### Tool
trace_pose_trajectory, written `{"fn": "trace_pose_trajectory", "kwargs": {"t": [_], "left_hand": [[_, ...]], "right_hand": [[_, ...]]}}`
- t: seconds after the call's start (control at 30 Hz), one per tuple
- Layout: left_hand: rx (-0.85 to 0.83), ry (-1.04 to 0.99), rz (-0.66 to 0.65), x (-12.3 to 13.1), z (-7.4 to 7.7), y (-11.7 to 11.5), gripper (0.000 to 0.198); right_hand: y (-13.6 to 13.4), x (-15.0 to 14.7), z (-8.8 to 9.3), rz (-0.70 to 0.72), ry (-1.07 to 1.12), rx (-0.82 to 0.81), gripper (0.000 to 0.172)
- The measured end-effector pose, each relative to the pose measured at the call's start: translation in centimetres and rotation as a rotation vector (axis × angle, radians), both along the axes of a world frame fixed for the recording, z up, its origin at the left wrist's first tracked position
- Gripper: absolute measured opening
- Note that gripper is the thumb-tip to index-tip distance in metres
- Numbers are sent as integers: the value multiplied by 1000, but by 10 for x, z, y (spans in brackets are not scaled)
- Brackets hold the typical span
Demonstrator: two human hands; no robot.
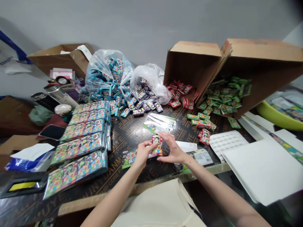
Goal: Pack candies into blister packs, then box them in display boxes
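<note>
Between my left hand [143, 153] and my right hand [171, 148] I pinch a small red printed packet [157, 145], upright, held by its sides. A flat silver-backed stack of green packets [159, 123] lies just beyond my fingers. A printed green card [129, 158] sits next to my left hand, and a printed sheet [200, 157] lies to the right of my right hand. Long rows of packet strips [80, 148] are stacked to the left. Loose purple-and-silver [144, 102], red [180, 94] and green [222, 101] packets lie in heaps further back.
The black printed plywood tabletop [132, 138] bears everything. Behind it stand tipped cardboard boxes [260, 60] and a plastic bag of teal packets [109, 78]. White sheets [260, 167] lie at right, a yellow-green basin [279, 116] beyond them. A cream cloth bag [156, 205] sits at the near edge.
</note>
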State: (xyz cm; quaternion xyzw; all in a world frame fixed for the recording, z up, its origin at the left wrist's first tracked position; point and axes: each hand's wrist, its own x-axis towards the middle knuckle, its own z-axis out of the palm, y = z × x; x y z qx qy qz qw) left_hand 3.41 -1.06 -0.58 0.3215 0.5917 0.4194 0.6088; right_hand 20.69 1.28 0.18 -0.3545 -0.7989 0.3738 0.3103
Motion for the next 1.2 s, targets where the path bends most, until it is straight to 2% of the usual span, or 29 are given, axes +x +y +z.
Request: {"fn": "trace_pose_trajectory", "kwargs": {"t": [0.07, 0.13, 0.2, 0.3, 0.33, 0.4, 0.5, 0.63, 0.67, 0.73, 0.8, 0.87, 0.93, 1.0, 1.1, 1.13, 1.2], "left_hand": [[5, -1, -31, -2, -2, -1, 32], [91, 130, -106, -12, -5, -2, 35], [241, 425, -264, -29, -11, -4, 49], [381, 889, -586, -53, -22, -9, 92], [388, 983, -667, -57, -25, -11, 100], [396, 1072, -740, -61, -30, -15, 103], [431, 1053, -727, -60, -31, -19, 104], [501, 950, -740, -57, -27, -17, 102], [510, 951, -721, -56, -26, -16, 100], [511, 981, -651, -55, -26, -12, 97], [509, 1009, -595, -53, -27, -8, 96], [520, 1022, -591, -51, -29, -5, 96], [523, 1031, -614, -49, -32, -4, 95], [507, 1045, -643, -49, -36, -5, 94], [473, 1075, -705, -50, -43, -10, 90], [465, 1086, -726, -51, -46, -12, 88], [457, 1096, -756, -54, -49, -15, 84]], "right_hand": [[0, -3, 1, -9, -6, 49, 79], [3, -1, -5, -79, -12, 59, 73], [8, 5, -17, -151, -58, 68, 68], [11, 15, -37, -155, -163, 69, 68], [10, 16, -43, -129, -189, 62, 70], [6, 17, -51, -62, -209, 30, 77], [1, 14, -53, 11, -141, -60, 82], [2, 12, -43, 132, 33, -185, 88], [3, 12, -41, 115, 47, -177, 91], [1, 11, -37, -23, 21, -113, 97], [-3, 8, -33, -140, -32, -58, 92], [-4, 7, -31, -100, -88, -60, 78], [5, 13, -30, -62, -153, -33, 67], [30, 32, -32, -223, -267, 49, 63], [84, 79, -36, -637, -549, 88, 61], [101, 96, -37, -705, -646, 37, 64], [129, 125, -37, -733, -743, -87, 60]]}}
